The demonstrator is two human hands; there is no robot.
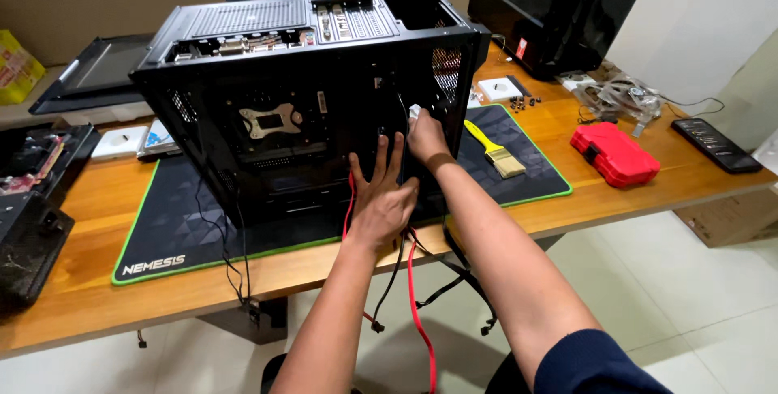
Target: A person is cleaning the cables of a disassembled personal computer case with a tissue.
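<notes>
The black computer case [308, 102] stands upright on a dark desk mat [186, 232] with a green edge, its open side panel facing the person. The left hand [381, 203] lies flat against that lower side, fingers [382, 155] spread apart and pointing up, pressing on the metal where red and black cables [417, 313] spill out and hang below the table edge. The right hand [425, 136] reaches higher, at the case's rear edge, fingers closed around a small white piece [415, 110] (what it is cannot be told). Right of the case, on the mat, lies a yellow-handled brush [494, 149]; further along the wooden table [567, 130] sit a red plastic box [613, 153] and a dark phone [716, 144].
</notes>
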